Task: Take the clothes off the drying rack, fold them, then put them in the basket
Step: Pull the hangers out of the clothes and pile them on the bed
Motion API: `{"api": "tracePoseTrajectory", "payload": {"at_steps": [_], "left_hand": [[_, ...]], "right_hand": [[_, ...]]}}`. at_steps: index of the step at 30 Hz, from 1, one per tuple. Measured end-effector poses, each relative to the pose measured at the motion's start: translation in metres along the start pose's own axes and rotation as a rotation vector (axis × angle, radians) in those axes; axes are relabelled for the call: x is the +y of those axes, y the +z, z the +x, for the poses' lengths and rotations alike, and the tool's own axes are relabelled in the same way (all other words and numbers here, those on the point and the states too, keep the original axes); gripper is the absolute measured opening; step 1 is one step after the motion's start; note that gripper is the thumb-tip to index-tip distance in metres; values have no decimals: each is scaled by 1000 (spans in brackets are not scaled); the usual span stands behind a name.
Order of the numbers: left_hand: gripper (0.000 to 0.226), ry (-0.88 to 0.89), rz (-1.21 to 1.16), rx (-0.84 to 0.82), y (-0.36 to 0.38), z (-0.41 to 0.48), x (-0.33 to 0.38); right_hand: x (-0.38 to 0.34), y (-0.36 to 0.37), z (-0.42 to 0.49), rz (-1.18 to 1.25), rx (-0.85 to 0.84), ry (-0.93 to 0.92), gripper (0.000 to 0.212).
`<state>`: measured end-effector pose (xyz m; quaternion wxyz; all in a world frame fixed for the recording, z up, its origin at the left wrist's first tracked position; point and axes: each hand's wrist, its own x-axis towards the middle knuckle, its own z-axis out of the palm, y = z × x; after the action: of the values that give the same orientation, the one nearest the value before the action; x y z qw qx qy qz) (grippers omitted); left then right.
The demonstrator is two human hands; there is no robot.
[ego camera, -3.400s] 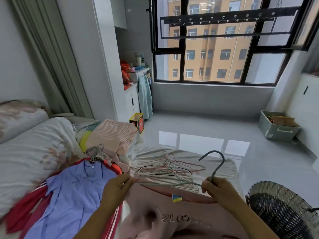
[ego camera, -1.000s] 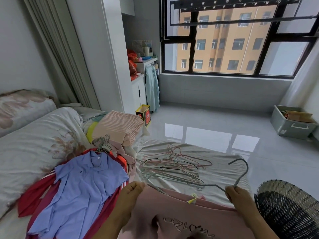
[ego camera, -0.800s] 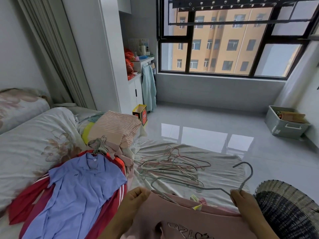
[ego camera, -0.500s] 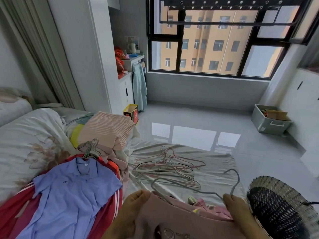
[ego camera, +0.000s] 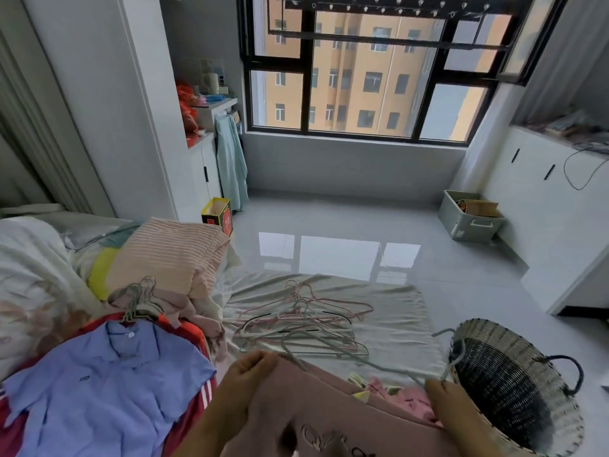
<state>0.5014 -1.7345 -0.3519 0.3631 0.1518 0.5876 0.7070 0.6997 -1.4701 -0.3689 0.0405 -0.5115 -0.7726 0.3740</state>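
Left hand (ego camera: 248, 369) fingers curled, pinching pink sweatshirt (ego camera: 329, 420) at its shoulder, low over the bed (ego camera: 398, 311); right hand (ego camera: 443, 395) fingers closed on grey hanger (ego camera: 389, 369) below the hook, beside basket (ego camera: 514, 338); best to hold the cloth steady and slide the wire out sideways to avoid snagging the neck.
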Motion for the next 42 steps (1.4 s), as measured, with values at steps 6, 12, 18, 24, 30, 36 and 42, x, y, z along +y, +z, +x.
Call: {"api": "tracePoseTrajectory", "payload": {"at_steps": [6, 12, 18, 24, 30, 36, 42], "left_hand": [[48, -99, -362, -97, 15, 8, -8], [37, -100, -350, -173, 18, 8, 4], [61, -293, -536, -52, 34, 7, -17], [39, -336, -340, 4, 51, -18, -27], [35, -330, -173, -93, 74, -40, 4], [12, -219, -245, -255, 143, -89, 62], [35, -141, -239, -192, 197, -47, 89]], "right_hand": [[9, -4, -17, 65, 83, -107, 37], [11, -15, -17, 188, 101, -20, 43], [8, -19, -27, 452, 119, -9, 65], [-9, -20, -20, 1064, 72, 71, 41], [-31, -57, -5, 1500, 64, -44, 41], [-26, -100, 16, 1336, 89, -62, 35], [-28, -95, 13, 1035, -12, -142, 41]]}}
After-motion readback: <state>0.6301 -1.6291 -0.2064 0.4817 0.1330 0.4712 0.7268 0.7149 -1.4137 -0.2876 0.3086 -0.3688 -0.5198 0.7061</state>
